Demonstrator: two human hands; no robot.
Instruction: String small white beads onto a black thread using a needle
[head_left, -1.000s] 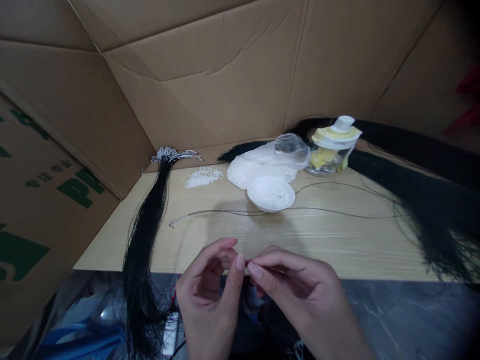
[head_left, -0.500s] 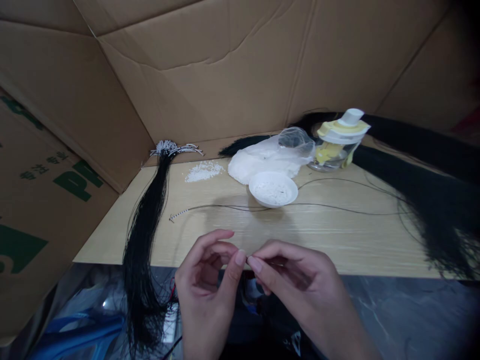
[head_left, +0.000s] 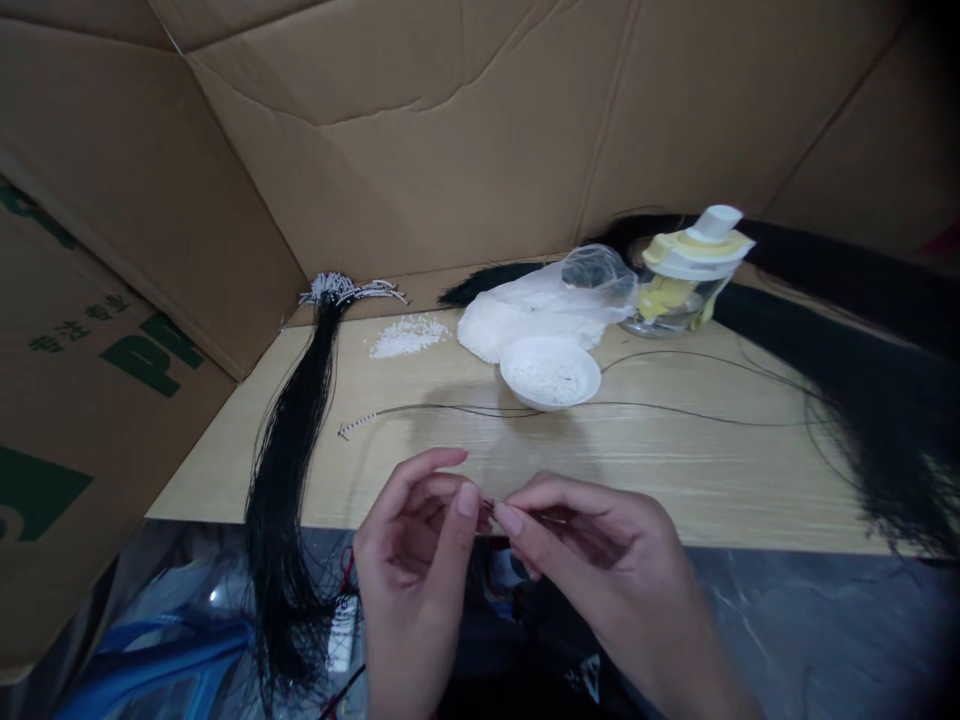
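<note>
The left hand [head_left: 411,570] and right hand [head_left: 600,560] pinch together on something too tiny to tell [head_left: 487,512]. A white bowl [head_left: 550,372] sits at 12 o'clock.

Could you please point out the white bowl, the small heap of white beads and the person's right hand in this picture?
White bowl [head_left: 551,402], head view, on the front of its outer wall.
Heap of white beads [head_left: 409,338], head view, on the middle of the heap.
Right hand [head_left: 596,530], head view, on the back of the hand.
</note>
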